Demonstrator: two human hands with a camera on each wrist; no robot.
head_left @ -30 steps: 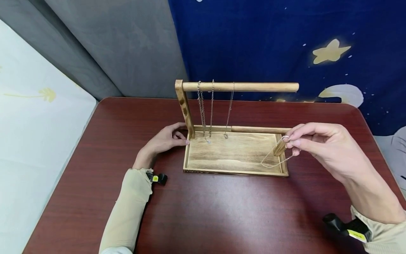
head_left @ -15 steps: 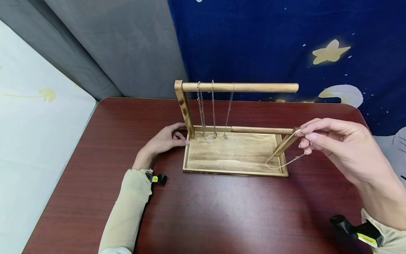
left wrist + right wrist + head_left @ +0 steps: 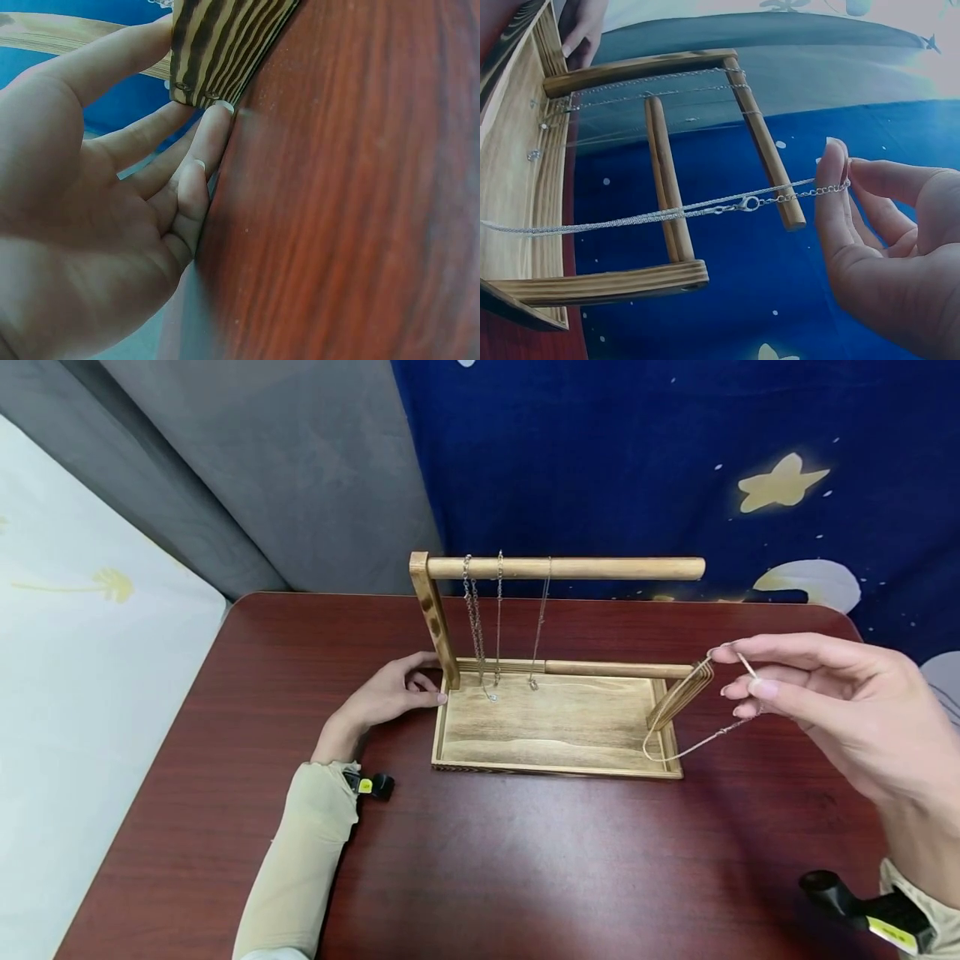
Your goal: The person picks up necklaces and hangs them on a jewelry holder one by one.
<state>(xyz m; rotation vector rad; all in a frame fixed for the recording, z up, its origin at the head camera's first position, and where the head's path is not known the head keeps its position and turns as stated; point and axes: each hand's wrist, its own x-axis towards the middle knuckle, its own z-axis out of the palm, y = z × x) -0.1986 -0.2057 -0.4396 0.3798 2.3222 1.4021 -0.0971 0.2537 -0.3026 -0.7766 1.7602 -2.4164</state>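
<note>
My left hand [image 3: 386, 693] grips the left end of a wooden jewelry stand [image 3: 555, 718], the thumb at the tray's side and the fingers around its back corner. My right hand [image 3: 847, 710] pinches a thin silver necklace [image 3: 622, 223] between thumb and forefinger, just right of the stand's short post [image 3: 678, 697]. A bit of chain spans the gap between those fingertips in the head view. The rest hangs in a loop that crosses the short post and the tray's right end. Its lobster clasp [image 3: 748, 203] shows near the fingers in the right wrist view.
From the upper bar [image 3: 622, 568] hang other chain necklaces [image 3: 542, 610], toward its left half. The lower bar [image 3: 618, 668] runs leftward from the short post. The stand rests on a dark red table [image 3: 555, 860], with a blue star-patterned curtain [image 3: 600, 460] behind.
My right hand has moved right with the necklace, past the top of the short post, and its thumb and forefinger have spread slightly. The left hand stays at the stand.
</note>
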